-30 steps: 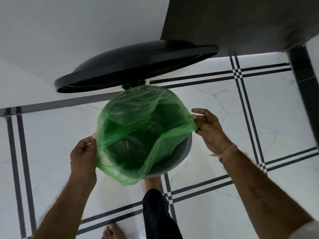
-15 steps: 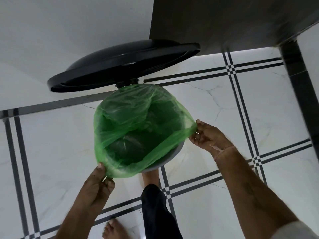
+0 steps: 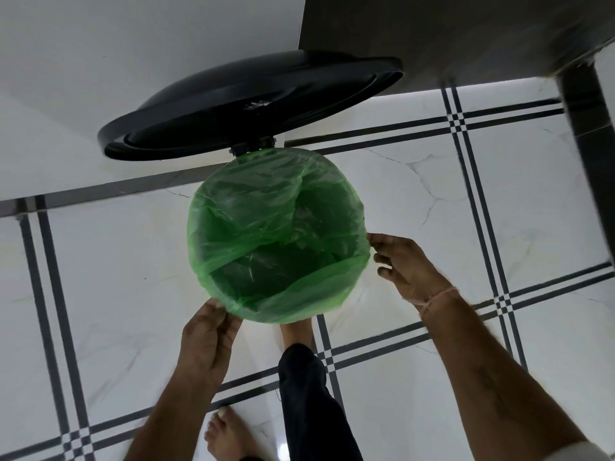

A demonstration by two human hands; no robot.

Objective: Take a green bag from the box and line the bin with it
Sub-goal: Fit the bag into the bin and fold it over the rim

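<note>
Left hand [image 3: 208,337] pinches the translucent green plastic bag's [image 3: 276,234] near edge; right hand's [image 3: 409,267] curled fingers meet its right edge, grip unclear.

I am indoors, in what looks like a home. My bare foot [image 3: 226,434] rests on a glossy white marble-look floor [image 3: 100,277] crossed by dark double lines. A plain white wall [image 3: 133,44] meets it at a dark skirting strip [image 3: 100,191]. A raised black bin lid [image 3: 253,104] stands beside dark furniture [image 3: 432,34]. Which room this is, I cannot tell.
</note>
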